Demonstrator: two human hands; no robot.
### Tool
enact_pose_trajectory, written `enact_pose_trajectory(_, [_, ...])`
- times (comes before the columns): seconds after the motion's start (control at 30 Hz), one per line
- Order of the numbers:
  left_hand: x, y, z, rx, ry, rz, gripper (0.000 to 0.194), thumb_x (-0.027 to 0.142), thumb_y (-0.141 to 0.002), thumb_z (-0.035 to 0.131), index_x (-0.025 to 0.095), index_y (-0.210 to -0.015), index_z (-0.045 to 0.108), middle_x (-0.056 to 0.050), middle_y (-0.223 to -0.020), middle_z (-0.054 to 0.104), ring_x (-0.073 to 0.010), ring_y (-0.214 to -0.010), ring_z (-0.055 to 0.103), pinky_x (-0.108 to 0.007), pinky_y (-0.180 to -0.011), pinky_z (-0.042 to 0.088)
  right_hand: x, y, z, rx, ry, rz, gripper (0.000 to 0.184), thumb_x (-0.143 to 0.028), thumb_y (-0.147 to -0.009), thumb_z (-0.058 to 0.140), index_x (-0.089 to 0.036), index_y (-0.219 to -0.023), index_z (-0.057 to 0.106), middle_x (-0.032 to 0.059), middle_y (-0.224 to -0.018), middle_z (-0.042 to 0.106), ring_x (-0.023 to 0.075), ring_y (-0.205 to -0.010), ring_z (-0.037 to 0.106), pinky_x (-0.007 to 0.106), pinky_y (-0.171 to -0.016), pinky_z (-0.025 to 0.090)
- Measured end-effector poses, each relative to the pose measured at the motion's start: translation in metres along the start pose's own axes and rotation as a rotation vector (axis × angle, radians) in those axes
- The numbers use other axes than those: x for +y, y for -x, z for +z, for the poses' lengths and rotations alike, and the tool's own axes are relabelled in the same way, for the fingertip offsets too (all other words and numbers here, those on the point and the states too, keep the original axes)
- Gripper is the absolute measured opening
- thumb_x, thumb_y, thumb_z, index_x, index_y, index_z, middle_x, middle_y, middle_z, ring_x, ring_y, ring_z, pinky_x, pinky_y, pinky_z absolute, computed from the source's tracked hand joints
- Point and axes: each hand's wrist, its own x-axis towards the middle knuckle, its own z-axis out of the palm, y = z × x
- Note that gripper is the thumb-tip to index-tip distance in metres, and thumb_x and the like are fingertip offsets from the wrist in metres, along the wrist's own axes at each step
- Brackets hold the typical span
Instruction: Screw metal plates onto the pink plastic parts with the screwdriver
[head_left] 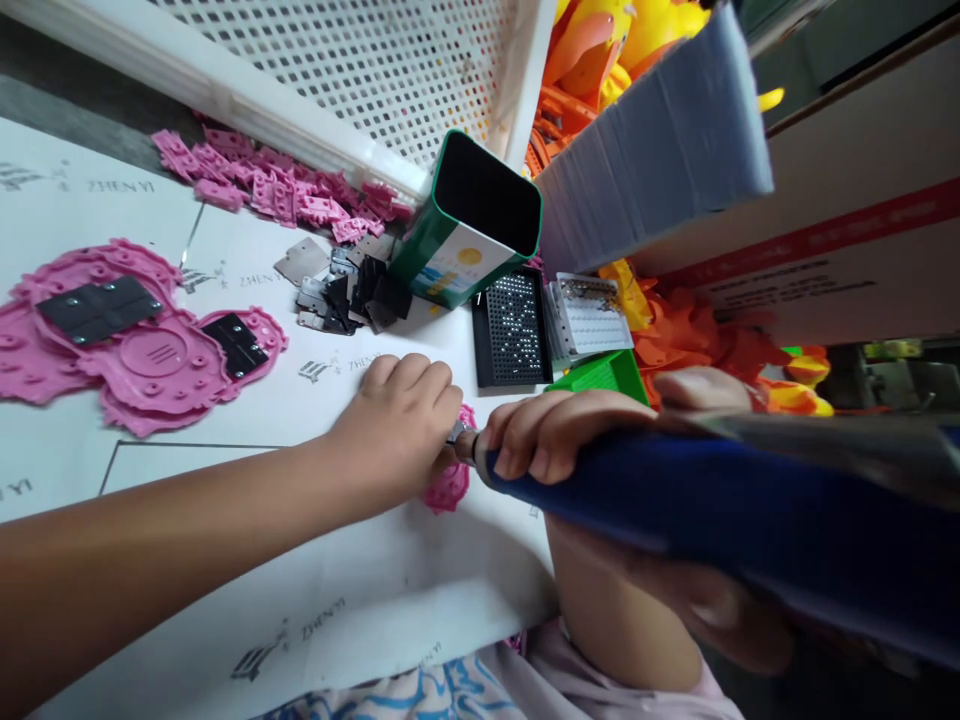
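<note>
My right hand (559, 425) is wrapped around a blue electric screwdriver (690, 490), which lies almost level and points left. Its metal tip end reaches my left hand (405, 425), whose curled fingers press on a small pink plastic part (448, 488) on the table. The left fingertips and the very tip of the bit are hidden. Behind the hands stands a black perforated tray (512, 330) with many small screws in it. To the left lie pink plastic shells (161, 355), some with a black plate (101, 308) on them.
Beyond the hands stand a green open tin (442, 260), thin dark metal plates (352, 290) and a heap of small pink parts (277, 190). A white perforated crate (337, 150) borders the back. Right of it are a green tray (611, 375), orange parts (682, 330) and a cardboard box (847, 230).
</note>
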Motion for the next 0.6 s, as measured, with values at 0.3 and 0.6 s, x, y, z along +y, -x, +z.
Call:
enact_pose_trajectory(0.3, [-0.012,-0.005,-0.035,-0.31,-0.003,0.056,0.03,0.029,-0.076,0.07,0.018,-0.103,0.063,-0.009,-0.106,0.059,-0.029,-0.102,0.047,-0.041,-0.084,0.033,-0.011,0.01,-0.041,0.292,-0.095,-0.203,0.038,-0.049,-0.071,0.061,-0.032,-0.105,0.059,-0.0028,-0.063,0.052,0.0167,-0.052,0.05,0.036,-0.053,0.045])
enact_pose_trajectory(0.6, [-0.014,-0.025,-0.078,-0.283,-0.193,0.122,0.027,0.036,-0.082,0.063,0.022,-0.105,0.067,-0.008,-0.101,0.058,-0.0269,-0.096,0.05,-0.042,-0.081,0.037,-0.009,0.011,-0.077,0.375,-0.2,-0.2,0.032,-0.051,-0.066,0.065,-0.024,-0.08,0.061,-0.0009,-0.062,0.059,0.0172,-0.052,0.057,0.035,-0.055,0.048])
